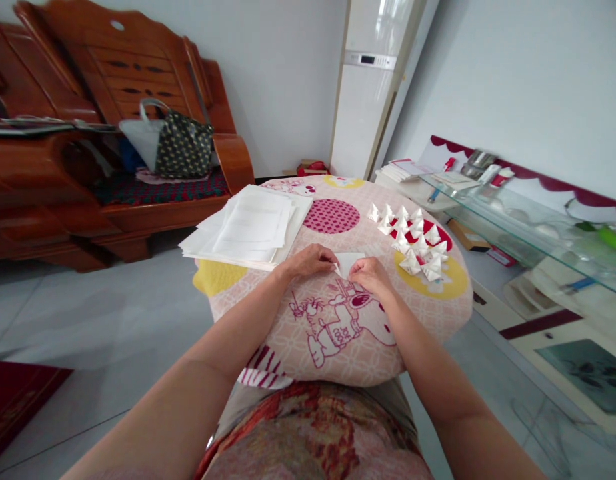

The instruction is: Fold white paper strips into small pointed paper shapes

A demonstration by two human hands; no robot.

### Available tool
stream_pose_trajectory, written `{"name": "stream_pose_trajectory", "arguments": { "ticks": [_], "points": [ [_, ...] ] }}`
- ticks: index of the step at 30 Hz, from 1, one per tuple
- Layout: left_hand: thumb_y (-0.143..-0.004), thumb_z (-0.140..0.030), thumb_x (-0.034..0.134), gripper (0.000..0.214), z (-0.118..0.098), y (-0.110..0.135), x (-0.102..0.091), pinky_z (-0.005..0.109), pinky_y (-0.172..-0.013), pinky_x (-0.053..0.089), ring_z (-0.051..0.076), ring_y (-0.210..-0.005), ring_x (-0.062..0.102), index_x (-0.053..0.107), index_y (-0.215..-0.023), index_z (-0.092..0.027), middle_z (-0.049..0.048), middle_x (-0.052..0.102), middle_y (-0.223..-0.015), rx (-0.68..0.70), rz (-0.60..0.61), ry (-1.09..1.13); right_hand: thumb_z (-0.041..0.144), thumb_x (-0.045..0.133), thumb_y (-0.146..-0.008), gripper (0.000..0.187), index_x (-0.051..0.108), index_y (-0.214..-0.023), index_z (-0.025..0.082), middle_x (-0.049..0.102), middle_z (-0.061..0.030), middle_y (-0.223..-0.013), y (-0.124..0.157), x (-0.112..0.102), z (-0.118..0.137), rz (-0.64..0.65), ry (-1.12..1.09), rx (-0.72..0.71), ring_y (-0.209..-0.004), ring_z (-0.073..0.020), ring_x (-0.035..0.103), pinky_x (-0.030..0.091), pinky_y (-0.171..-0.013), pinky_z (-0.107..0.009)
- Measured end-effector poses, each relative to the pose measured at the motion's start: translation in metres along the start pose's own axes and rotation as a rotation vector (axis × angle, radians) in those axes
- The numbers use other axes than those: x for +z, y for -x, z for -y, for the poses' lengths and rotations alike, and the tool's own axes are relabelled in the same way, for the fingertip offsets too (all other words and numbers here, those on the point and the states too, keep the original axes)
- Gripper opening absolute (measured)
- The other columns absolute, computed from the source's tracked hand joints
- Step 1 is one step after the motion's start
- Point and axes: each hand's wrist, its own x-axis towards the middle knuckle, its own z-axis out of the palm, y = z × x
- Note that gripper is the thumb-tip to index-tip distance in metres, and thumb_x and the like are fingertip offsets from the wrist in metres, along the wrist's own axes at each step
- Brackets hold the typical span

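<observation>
Both hands press a small white paper piece (347, 261) onto a pink cartoon-printed cushion (338, 333) lying across my lap. My left hand (308, 260) pinches the paper's left edge with its fingers curled. My right hand (371, 272) pinches the right edge, fingers bent over it. A stack of white paper sheets (251, 227) lies on the cushion to the left, just beyond my left hand. Several folded white paper triangles (413, 240) sit in a cluster to the right, beyond my right hand.
A carved wooden bench (108, 133) with a dotted handbag (173, 143) stands at the left. A tall white air conditioner (371, 87) fills the corner. A glass-topped low cabinet (528, 220) with papers and small items runs along the right wall. Grey tile floor lies between.
</observation>
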Motion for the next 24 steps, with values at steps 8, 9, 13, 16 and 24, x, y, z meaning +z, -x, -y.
{"name": "stream_pose_trajectory", "arguments": {
  "ticks": [8, 9, 13, 16, 24],
  "points": [
    [-0.08, -0.026, 0.066, 0.014, -0.007, -0.017, 0.005, 0.023, -0.062, 0.039, 0.011, -0.061, 0.052, 0.071, -0.073, -0.014, -0.0026, 0.063, -0.064, -0.037, -0.086, -0.093, 0.011, 0.072, -0.065, 0.01, 0.071, -0.061, 0.02, 0.057, 0.0026, -0.046, -0.001, -0.001, 0.004, 0.036, -0.001, 0.069, -0.046, -0.0123, 0.052, 0.032, -0.047, -0.024],
    [-0.079, -0.025, 0.067, 0.014, -0.007, -0.02, 0.005, 0.023, -0.062, 0.039, 0.011, -0.061, 0.051, 0.07, -0.072, -0.014, -0.0029, 0.062, -0.063, -0.039, -0.091, -0.098, 0.011, 0.072, -0.065, 0.01, 0.071, -0.06, 0.019, 0.057, 0.0027, -0.046, -0.001, -0.001, 0.004, 0.042, -0.003, 0.07, -0.046, -0.0123, 0.051, 0.032, -0.047, -0.024],
    [-0.076, -0.023, 0.068, 0.013, -0.009, -0.03, 0.009, 0.024, -0.061, 0.038, 0.011, -0.059, 0.051, 0.069, -0.068, -0.014, -0.0028, 0.061, -0.061, -0.094, -0.106, -0.129, 0.011, 0.07, -0.066, 0.01, 0.071, -0.061, 0.019, 0.056, 0.0029, -0.044, 0.0, -0.003, 0.006, 0.063, -0.026, 0.077, -0.042, -0.0121, 0.05, 0.032, -0.045, -0.025],
    [-0.074, -0.021, 0.068, 0.01, -0.01, -0.033, 0.013, 0.025, -0.06, 0.037, 0.011, -0.059, 0.052, 0.07, -0.068, -0.013, -0.0023, 0.061, -0.061, -0.148, -0.144, -0.171, 0.011, 0.069, -0.067, 0.009, 0.071, -0.063, 0.019, 0.056, 0.0029, -0.043, 0.0, -0.003, 0.005, 0.068, -0.025, 0.084, -0.041, -0.0121, 0.049, 0.031, -0.044, -0.025],
    [-0.069, -0.019, 0.072, 0.006, -0.006, -0.032, 0.023, 0.024, -0.062, 0.04, 0.012, -0.062, 0.055, 0.074, -0.067, -0.013, -0.0003, 0.066, -0.065, -0.219, -0.266, -0.242, 0.011, 0.07, -0.069, 0.006, 0.072, -0.069, 0.016, 0.055, 0.0045, -0.044, -0.002, -0.003, 0.004, 0.105, -0.006, 0.081, -0.041, -0.0103, 0.049, 0.031, -0.045, -0.023]
  ]
}}
